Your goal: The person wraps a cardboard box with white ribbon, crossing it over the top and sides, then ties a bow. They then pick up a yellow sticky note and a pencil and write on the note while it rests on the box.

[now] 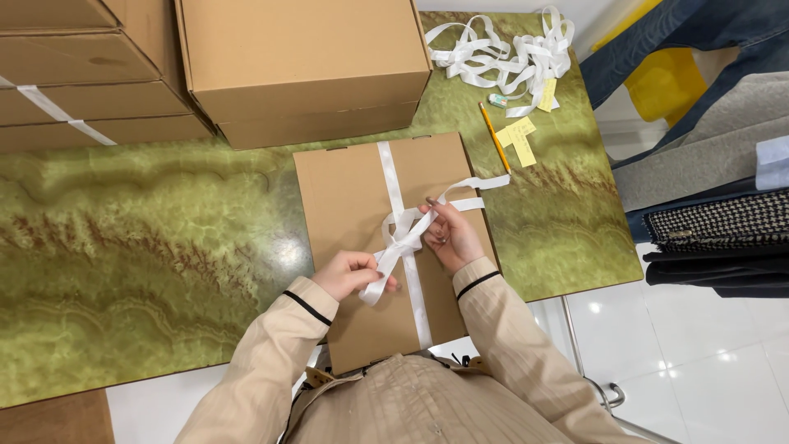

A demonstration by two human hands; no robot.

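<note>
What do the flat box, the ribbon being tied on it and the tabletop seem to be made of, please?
Flat box: plain brown cardboard, matte. Ribbon: probably white satin fabric, faintly shiny and limp. Tabletop: looks like polished green veined stone, glossy with reflections; possibly an imitation.

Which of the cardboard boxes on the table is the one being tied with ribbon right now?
The flat box nearest the person, under both hands; white ribbon crosses its lid. The other boxes sit stacked along the table's far edge, untouched.
</note>
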